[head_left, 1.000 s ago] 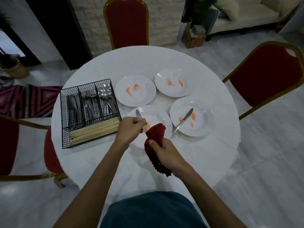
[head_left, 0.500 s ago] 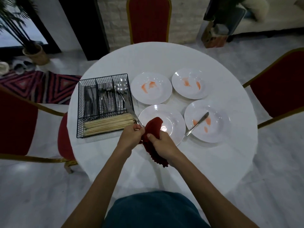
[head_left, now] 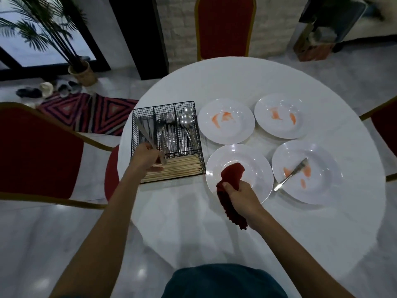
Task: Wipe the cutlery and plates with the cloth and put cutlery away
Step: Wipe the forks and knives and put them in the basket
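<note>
My left hand (head_left: 145, 158) holds a table knife (head_left: 144, 131) by its handle, blade pointing into the left compartment of the black wire cutlery basket (head_left: 198, 136). My right hand (head_left: 240, 193) grips the dark red cloth (head_left: 231, 176) over the near white plate (head_left: 255, 160), which looks clean. To the right, a plate (head_left: 322, 186) with orange smears carries another piece of cutlery (head_left: 291, 174). Two far plates (head_left: 238, 130) (head_left: 300, 123) also show orange smears.
The basket holds knives, forks, spoons (head_left: 187, 123) and, in its front section, wooden chopsticks (head_left: 182, 166). The round white table (head_left: 214, 222) is ringed by red chairs at the left (head_left: 38, 151), far side (head_left: 224, 26) and right. A potted plant (head_left: 79, 69) stands beyond.
My left hand has carried the knife away from the cloth, leftward to the basket. My right hand with the cloth has stayed over the near plate. The camera has turned left.
</note>
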Tool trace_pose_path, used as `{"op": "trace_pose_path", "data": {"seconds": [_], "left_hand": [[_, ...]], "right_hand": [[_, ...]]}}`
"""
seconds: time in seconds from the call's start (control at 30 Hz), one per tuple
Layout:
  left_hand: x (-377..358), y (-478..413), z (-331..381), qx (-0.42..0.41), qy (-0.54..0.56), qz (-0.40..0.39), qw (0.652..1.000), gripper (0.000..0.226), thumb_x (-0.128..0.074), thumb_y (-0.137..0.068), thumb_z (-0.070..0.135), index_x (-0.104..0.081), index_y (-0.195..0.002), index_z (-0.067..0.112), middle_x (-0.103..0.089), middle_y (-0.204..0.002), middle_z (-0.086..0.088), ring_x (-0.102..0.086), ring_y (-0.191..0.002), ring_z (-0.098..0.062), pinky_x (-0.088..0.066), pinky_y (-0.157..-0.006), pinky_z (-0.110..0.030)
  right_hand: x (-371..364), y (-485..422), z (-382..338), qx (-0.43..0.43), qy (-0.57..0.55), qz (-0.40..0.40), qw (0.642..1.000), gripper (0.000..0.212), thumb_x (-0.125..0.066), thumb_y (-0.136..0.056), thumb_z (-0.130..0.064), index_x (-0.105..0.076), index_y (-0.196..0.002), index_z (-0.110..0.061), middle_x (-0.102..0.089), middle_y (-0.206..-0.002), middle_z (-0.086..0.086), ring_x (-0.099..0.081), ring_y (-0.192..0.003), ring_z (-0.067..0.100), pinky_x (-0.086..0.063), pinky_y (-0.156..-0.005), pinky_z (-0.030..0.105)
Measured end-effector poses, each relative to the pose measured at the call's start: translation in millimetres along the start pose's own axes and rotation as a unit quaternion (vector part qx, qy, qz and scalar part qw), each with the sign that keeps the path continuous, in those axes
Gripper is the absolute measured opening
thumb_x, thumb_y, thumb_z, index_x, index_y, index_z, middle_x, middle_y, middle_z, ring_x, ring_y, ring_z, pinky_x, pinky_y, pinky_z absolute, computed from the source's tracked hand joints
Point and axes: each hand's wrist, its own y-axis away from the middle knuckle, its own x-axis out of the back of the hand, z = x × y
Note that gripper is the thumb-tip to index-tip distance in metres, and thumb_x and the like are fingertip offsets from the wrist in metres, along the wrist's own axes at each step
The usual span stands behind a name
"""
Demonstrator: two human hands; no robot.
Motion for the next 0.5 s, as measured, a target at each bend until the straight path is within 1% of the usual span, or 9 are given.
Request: {"op": "trace_pose_path", "data": {"seconds": [0.1,0.17,0.2,0.23,0.27,0.3,0.37,0.43,0.5], "left_hand": [[24,-30,3,-0.013,-0.081,0.041,0.996,0.027,-0.071,-0.077,-0.004,-0.064,-0.099,0.010,-0.070,-0.086,-0.016,-0.069,-0.077,-0.030,-0.061,-0.076,-0.056],[31,-44,6,-0.020,-0.124,0.058,0.990,0.030,-0.070,-0.076,-0.005,-0.068,-0.100,0.013,-0.071,-0.097,-0.017,-0.069,-0.085,-0.032,-0.061,-0.079,-0.056],[32,-49,7,-0.022,-0.145,0.065,0.987,0.035,-0.070,-0.078,-0.003,-0.068,-0.108,0.015,-0.070,-0.107,-0.018,-0.069,-0.094,-0.034,-0.061,-0.080,-0.055],[31,-51,10,-0.025,-0.163,0.071,0.984,0.046,-0.070,-0.080,-0.002,-0.065,-0.123,0.013,-0.068,-0.117,-0.019,-0.068,-0.101,-0.036,-0.061,-0.082,-0.053],[30,-53,12,-0.030,-0.178,0.075,0.981,0.054,-0.068,-0.082,-0.002,-0.060,-0.134,0.010,-0.066,-0.124,-0.020,-0.067,-0.105,-0.038,-0.061,-0.084,-0.049],[30,-56,13,-0.034,-0.193,0.080,0.977,0.056,-0.064,-0.085,-0.003,-0.056,-0.139,0.007,-0.064,-0.128,-0.020,-0.066,-0.107,-0.038,-0.059,-0.084,-0.042],[28,-59,15,-0.033,-0.220,0.089,0.971,0.054,-0.057,-0.090,-0.006,-0.053,-0.142,0.005,-0.061,-0.131,-0.019,-0.066,-0.100,-0.035,-0.055,-0.077,-0.033],[26,-63,11,-0.034,-0.236,0.092,0.967,0.055,-0.056,-0.089,-0.007,-0.054,-0.142,0.006,-0.061,-0.131,-0.023,-0.066,-0.089,-0.032,-0.058,-0.076,-0.039],[24,-67,5,-0.060,-0.256,0.099,0.960,0.057,-0.054,-0.087,-0.008,-0.055,-0.141,0.008,-0.061,-0.131,-0.024,-0.068,-0.095,-0.037,-0.060,-0.081,-0.044]], "right_hand": [[-1,-7,2,-0.011,0.001,0.008,1.000,0.025,-0.050,-0.106,-0.034,-0.060,-0.105,-0.011,-0.069,-0.072,0.014,-0.066,-0.054,0.027,-0.055,-0.052,0.036],[-2,-10,4,-0.016,0.001,0.010,1.000,0.027,-0.050,-0.106,-0.035,-0.059,-0.111,-0.011,-0.070,-0.075,0.014,-0.068,-0.057,0.027,-0.055,-0.053,0.034],[-2,-11,5,-0.019,0.004,0.011,1.000,0.027,-0.049,-0.106,-0.035,-0.059,-0.114,-0.011,-0.071,-0.079,0.013,-0.070,-0.061,0.027,-0.055,-0.054,0.034],[-2,-12,6,-0.022,0.008,0.011,1.000,0.027,-0.049,-0.107,-0.036,-0.058,-0.117,-0.012,-0.072,-0.083,0.013,-0.071,-0.065,0.027,-0.056,-0.056,0.033],[-2,-12,6,-0.025,0.010,0.012,1.000,0.028,-0.048,-0.107,-0.036,-0.056,-0.119,-0.013,-0.072,-0.087,0.012,-0.072,-0.069,0.027,-0.057,-0.058,0.034],[-2,-12,7,-0.028,0.011,0.013,0.999,0.027,-0.048,-0.107,-0.036,-0.055,-0.120,-0.014,-0.071,-0.089,0.012,-0.073,-0.071,0.028,-0.058,-0.059,0.033],[-1,-12,8,-0.033,0.006,0.016,0.999,0.024,-0.048,-0.107,-0.037,-0.054,-0.119,-0.017,-0.071,-0.089,0.011,-0.073,-0.072,0.028,-0.060,-0.060,0.034],[2,-12,10,-0.038,-0.006,0.024,0.999,0.023,-0.050,-0.106,-0.037,-0.056,-0.114,-0.016,-0.072,-0.085,0.012,-0.072,-0.069,0.028,-0.060,-0.059,0.035],[7,-11,12,-0.042,-0.023,0.032,0.998,0.025,-0.051,-0.106,-0.036,-0.060,-0.111,-0.013,-0.072,-0.081,0.013,-0.071,-0.064,0.028,-0.059,-0.057,0.036]]}}
